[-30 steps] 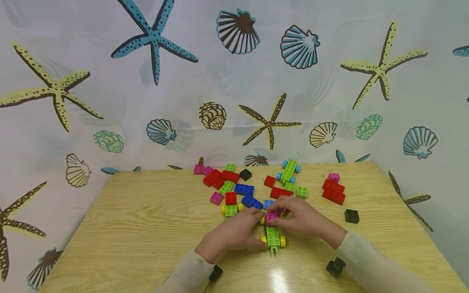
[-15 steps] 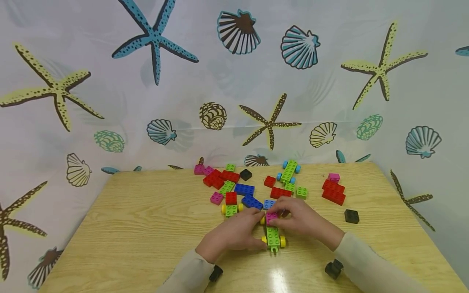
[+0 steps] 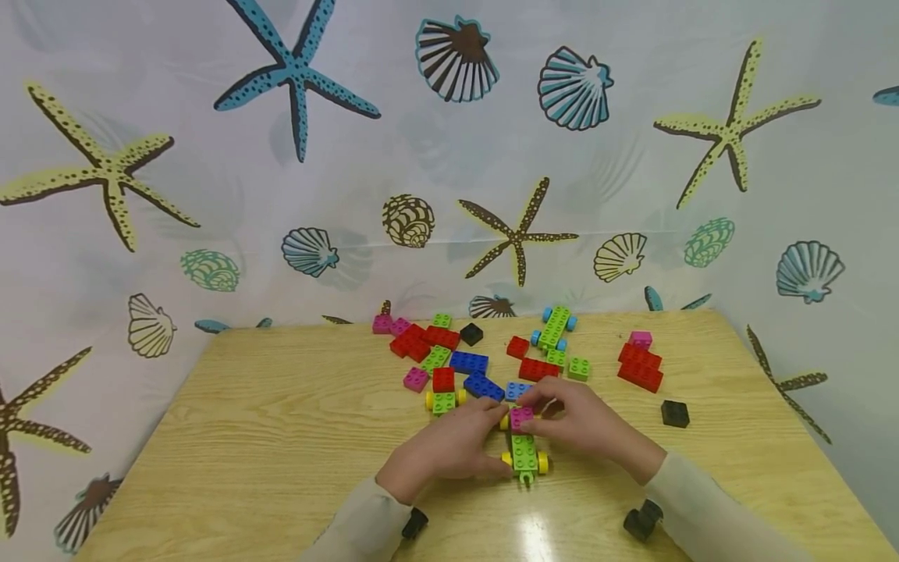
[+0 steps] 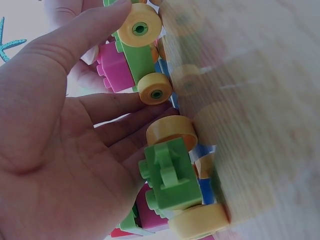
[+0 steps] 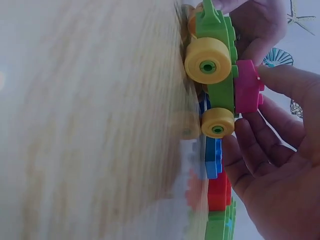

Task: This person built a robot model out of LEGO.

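Almost nothing has shifted over the last second: my left hand point(image 3: 442, 451) still steadies the green car point(image 3: 524, 454) near the desk's point(image 3: 281, 437) middle, and my right hand point(image 3: 576, 421) keeps pinching the pink brick point(image 3: 520, 418) onto its far end, so seating continues.

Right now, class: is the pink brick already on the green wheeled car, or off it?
On. The pink brick sits on the green car, whose yellow wheels rest on the table.
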A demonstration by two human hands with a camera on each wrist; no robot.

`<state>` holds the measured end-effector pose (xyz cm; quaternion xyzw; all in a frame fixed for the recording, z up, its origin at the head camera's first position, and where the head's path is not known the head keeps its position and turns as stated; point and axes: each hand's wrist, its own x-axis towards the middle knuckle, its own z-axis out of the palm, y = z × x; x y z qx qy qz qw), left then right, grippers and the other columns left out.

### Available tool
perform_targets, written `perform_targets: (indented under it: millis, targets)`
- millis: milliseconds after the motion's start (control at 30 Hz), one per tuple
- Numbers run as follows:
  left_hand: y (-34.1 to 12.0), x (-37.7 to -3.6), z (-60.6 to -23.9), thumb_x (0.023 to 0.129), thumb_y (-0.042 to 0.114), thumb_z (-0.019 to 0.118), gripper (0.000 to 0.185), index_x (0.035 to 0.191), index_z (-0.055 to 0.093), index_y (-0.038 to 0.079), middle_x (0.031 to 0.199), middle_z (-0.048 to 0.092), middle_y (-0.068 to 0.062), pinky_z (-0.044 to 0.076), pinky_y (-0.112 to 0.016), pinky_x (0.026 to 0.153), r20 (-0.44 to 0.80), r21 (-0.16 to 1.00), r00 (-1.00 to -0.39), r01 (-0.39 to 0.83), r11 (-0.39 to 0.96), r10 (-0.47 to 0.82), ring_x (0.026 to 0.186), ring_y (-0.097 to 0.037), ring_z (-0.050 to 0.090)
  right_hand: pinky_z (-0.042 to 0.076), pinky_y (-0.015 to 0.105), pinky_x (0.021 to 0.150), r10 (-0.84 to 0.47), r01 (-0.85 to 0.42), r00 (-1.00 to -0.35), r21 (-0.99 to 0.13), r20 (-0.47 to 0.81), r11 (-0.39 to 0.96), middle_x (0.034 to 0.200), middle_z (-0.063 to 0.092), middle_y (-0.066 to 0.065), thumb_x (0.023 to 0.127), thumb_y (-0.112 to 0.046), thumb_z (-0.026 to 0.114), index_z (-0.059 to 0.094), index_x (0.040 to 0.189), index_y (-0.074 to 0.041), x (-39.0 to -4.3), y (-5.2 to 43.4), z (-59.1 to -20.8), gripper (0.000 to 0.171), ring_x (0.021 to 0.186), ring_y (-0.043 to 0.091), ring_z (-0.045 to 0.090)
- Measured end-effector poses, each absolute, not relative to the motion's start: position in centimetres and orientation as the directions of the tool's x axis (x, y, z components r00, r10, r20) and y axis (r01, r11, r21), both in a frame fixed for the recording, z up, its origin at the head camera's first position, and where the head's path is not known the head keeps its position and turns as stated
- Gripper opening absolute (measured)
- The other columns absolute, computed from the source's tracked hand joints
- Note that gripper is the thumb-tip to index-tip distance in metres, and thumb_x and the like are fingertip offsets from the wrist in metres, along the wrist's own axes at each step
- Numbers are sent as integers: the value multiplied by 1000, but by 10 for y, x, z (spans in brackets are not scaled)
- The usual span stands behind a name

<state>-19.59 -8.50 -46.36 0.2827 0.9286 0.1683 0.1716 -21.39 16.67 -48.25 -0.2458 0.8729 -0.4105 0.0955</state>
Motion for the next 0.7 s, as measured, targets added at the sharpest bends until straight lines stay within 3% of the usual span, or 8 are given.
perform_targets:
  millis: [433, 700]
  targets:
    - [-84, -198, -469, 91, 56, 91, 97, 166, 52, 10, 168, 58, -10, 47, -51, 131, -233, 436, -785, 444, 783, 575, 156, -30, 56, 61, 25, 94, -457, -232, -889, -847, -14, 479, 118, 78, 7, 101, -20, 84, 80, 120, -11, -210, 166, -487, 21, 109, 19, 70]
    - [-84, -199, -467, 91, 56, 91, 98, 167, 51, 9, 169, 57, -10, 47, -51, 131, -224, 424, -788, 451, 785, 573, 157, -30, 56, 61, 22, 93, -449, -229, -893, -838, -21, 495, 117, 78, 2, 100, -19, 86, 81, 117, -16, -212, 166, -485, 18, 108, 18, 69]
